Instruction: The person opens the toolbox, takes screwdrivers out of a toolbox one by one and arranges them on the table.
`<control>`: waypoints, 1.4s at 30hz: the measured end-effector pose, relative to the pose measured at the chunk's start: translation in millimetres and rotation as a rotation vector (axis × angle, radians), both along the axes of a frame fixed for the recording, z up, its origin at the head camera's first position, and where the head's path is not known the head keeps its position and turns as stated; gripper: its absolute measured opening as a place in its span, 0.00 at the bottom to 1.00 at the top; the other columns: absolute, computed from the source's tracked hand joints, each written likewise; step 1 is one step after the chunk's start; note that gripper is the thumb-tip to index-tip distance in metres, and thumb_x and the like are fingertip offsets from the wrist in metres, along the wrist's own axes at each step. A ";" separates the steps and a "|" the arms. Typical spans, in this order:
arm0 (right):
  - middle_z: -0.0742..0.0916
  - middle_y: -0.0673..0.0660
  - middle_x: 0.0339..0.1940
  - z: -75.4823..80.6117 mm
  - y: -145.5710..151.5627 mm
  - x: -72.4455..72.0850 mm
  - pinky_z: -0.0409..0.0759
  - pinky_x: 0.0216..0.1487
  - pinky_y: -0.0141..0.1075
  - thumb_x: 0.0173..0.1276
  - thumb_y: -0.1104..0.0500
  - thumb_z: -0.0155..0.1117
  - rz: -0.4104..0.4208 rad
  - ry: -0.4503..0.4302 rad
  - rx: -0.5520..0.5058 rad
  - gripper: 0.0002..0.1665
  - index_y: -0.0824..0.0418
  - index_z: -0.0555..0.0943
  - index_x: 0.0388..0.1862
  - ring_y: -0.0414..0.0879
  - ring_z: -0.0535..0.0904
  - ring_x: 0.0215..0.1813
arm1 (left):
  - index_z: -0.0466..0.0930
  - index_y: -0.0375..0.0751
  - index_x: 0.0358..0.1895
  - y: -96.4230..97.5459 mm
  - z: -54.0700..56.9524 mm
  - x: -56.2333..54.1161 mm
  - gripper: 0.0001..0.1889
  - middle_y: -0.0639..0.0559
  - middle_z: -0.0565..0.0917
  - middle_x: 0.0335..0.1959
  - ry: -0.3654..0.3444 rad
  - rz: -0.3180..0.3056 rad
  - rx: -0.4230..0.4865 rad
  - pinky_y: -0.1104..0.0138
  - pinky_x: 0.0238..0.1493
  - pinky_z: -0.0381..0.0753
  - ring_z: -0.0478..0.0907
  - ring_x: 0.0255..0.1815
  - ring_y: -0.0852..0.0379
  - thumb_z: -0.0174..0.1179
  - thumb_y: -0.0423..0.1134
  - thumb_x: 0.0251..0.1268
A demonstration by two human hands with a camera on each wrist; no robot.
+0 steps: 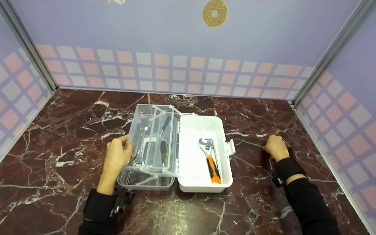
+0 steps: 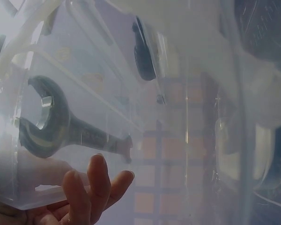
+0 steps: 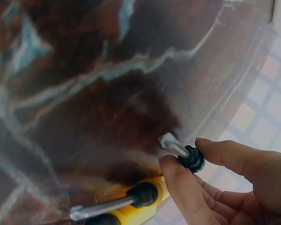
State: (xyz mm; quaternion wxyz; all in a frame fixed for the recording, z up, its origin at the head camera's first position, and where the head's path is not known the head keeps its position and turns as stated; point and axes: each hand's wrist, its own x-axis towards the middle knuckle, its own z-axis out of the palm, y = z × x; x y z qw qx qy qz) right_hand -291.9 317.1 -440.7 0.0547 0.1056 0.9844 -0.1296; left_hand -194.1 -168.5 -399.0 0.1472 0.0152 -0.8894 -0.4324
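On the left, my left hand (image 1: 118, 153) grips the edge of the clear tray (image 1: 171, 143) of an opened toolbox. An open-ended spanner (image 2: 61, 122) lies in that tray, above my left fingers in the left wrist view. At the right, my right hand (image 3: 243, 183) pinches a screwdriver (image 3: 175, 146) between thumb and finger; its metal shaft and black collar show, its handle is mostly hidden. Beside it lies a yellow-and-black screwdriver (image 3: 140, 197). The toolbox's white base (image 1: 188, 156) holds an adjustable wrench (image 1: 211, 160) with an orange-and-black handle.
A slim metal rod lies against the adjustable wrench. Dark-handled tools (image 1: 163, 150) sit in the clear tray. The white latch (image 1: 230, 147) sticks out on the base's right side. Patterned walls (image 1: 175, 71) bound the marbled table (image 1: 60, 137) at the back and sides.
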 end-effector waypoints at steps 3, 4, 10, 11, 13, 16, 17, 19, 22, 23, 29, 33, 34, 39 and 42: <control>0.80 0.76 0.30 -2.9 -1.2 0.2 0.77 0.25 0.46 0.50 0.61 0.63 0.007 0.022 0.024 0.17 0.78 0.76 0.29 0.62 0.78 0.25 | 0.75 0.25 0.47 0.6 0.1 -0.1 0.16 0.37 0.81 0.25 -0.004 -0.005 0.009 0.72 0.14 0.71 0.79 0.16 0.48 0.46 0.27 0.56; 0.79 0.77 0.33 -3.7 -1.4 0.0 0.77 0.27 0.47 0.50 0.61 0.62 0.007 0.025 0.036 0.19 0.78 0.76 0.31 0.64 0.78 0.28 | 0.75 0.25 0.47 0.7 0.1 -0.1 0.16 0.36 0.81 0.26 -0.006 -0.007 0.012 0.72 0.14 0.71 0.79 0.16 0.48 0.46 0.27 0.56; 0.77 0.79 0.39 -6.1 -1.8 -1.0 0.77 0.31 0.50 0.50 0.60 0.62 -0.018 0.014 0.038 0.23 0.80 0.75 0.37 0.67 0.77 0.35 | 0.74 0.25 0.49 0.5 0.6 -0.3 0.17 0.36 0.82 0.26 0.009 -0.001 -0.010 0.66 0.20 0.76 0.78 0.14 0.53 0.47 0.27 0.56; 0.77 0.79 0.40 -5.8 -1.8 -0.9 0.77 0.30 0.50 0.50 0.59 0.62 -0.021 0.013 0.034 0.23 0.80 0.75 0.37 0.66 0.77 0.34 | 0.74 0.25 0.49 0.3 0.5 -0.4 0.17 0.36 0.82 0.26 0.013 0.002 -0.015 0.65 0.22 0.77 0.78 0.14 0.53 0.47 0.27 0.56; 0.77 0.78 0.38 -5.0 -1.9 0.1 0.77 0.27 0.48 0.51 0.59 0.62 -0.025 0.004 0.022 0.22 0.79 0.74 0.36 0.64 0.78 0.30 | 0.74 0.25 0.49 0.0 0.3 -0.6 0.17 0.37 0.82 0.26 0.014 0.004 -0.020 0.64 0.22 0.77 0.78 0.14 0.53 0.47 0.27 0.56; 0.78 0.78 0.36 -1.7 -2.7 2.9 0.77 0.26 0.47 0.53 0.58 0.62 -0.021 0.000 0.014 0.21 0.78 0.75 0.34 0.61 0.79 0.26 | 0.74 0.25 0.49 -0.3 0.0 -0.7 0.17 0.37 0.82 0.26 0.002 0.000 -0.007 0.67 0.18 0.75 0.78 0.15 0.51 0.47 0.27 0.56; 0.78 0.78 0.36 0.3 -3.6 4.1 0.77 0.26 0.48 0.53 0.58 0.62 -0.019 0.000 0.014 0.20 0.78 0.75 0.33 0.62 0.79 0.27 | 0.73 0.25 0.50 -0.4 0.0 -0.6 0.17 0.36 0.82 0.26 -0.002 -0.004 -0.006 0.68 0.18 0.74 0.79 0.16 0.50 0.46 0.27 0.56; 0.78 0.77 0.36 5.8 -5.8 6.5 0.77 0.29 0.49 0.55 0.57 0.61 -0.012 -0.007 0.021 0.19 0.76 0.75 0.33 0.63 0.78 0.31 | 0.73 0.24 0.50 -0.5 -0.1 -0.2 0.18 0.35 0.81 0.28 -0.010 -0.010 -0.001 0.71 0.15 0.72 0.79 0.17 0.49 0.46 0.27 0.57; 0.79 0.74 0.34 16.1 -10.9 11.5 0.76 0.29 0.49 0.58 0.55 0.60 0.000 -0.023 0.023 0.18 0.73 0.76 0.31 0.63 0.78 0.33 | 0.71 0.23 0.51 -0.5 0.0 0.5 0.18 0.34 0.81 0.30 -0.006 -0.014 -0.006 0.72 0.15 0.71 0.79 0.17 0.49 0.45 0.27 0.57; 0.79 0.73 0.33 19.5 -13.0 13.7 0.75 0.28 0.48 0.58 0.55 0.60 0.007 -0.022 0.024 0.18 0.72 0.76 0.30 0.62 0.78 0.32 | 0.71 0.23 0.51 -0.5 -0.1 0.5 0.18 0.34 0.81 0.30 -0.005 -0.017 -0.006 0.72 0.15 0.72 0.79 0.17 0.49 0.45 0.27 0.57; 0.81 0.67 0.24 30.9 -27.4 33.5 0.71 0.21 0.42 0.55 0.49 0.63 0.112 0.068 -0.021 0.22 0.68 0.77 0.20 0.56 0.76 0.24 | 0.72 0.23 0.51 -0.4 -1.2 0.7 0.18 0.36 0.82 0.29 0.001 -0.018 0.007 0.73 0.13 0.70 0.78 0.15 0.53 0.44 0.26 0.56; 0.83 0.63 0.20 29.6 -38.9 47.1 0.75 0.22 0.40 0.54 0.46 0.63 0.221 0.109 -0.156 0.24 0.69 0.83 0.22 0.54 0.78 0.22 | 0.73 0.24 0.50 -0.6 -1.4 0.4 0.18 0.36 0.82 0.29 -0.001 -0.013 0.008 0.73 0.12 0.70 0.78 0.15 0.52 0.44 0.26 0.56; 0.83 0.64 0.20 28.8 -42.1 50.3 0.76 0.23 0.41 0.54 0.46 0.63 0.238 0.095 -0.218 0.24 0.69 0.83 0.25 0.54 0.79 0.23 | 0.73 0.24 0.50 -0.8 -1.4 0.4 0.18 0.36 0.82 0.29 -0.001 -0.012 0.008 0.73 0.12 0.70 0.78 0.15 0.52 0.45 0.26 0.56; 0.83 0.62 0.20 22.4 -60.7 64.6 0.79 0.25 0.42 0.54 0.41 0.61 0.245 -0.030 -0.465 0.30 0.71 0.81 0.30 0.54 0.80 0.23 | 0.73 0.24 0.50 -1.0 -1.1 -0.1 0.18 0.34 0.81 0.30 -0.003 -0.013 0.015 0.72 0.12 0.70 0.78 0.15 0.50 0.45 0.26 0.56; 0.84 0.63 0.24 18.0 -73.4 71.7 0.79 0.27 0.43 0.54 0.40 0.60 0.262 -0.059 -0.551 0.32 0.71 0.81 0.35 0.53 0.81 0.25 | 0.72 0.23 0.50 -1.0 -0.8 -0.7 0.18 0.34 0.81 0.30 -0.002 -0.012 0.014 0.72 0.12 0.71 0.78 0.15 0.51 0.46 0.26 0.56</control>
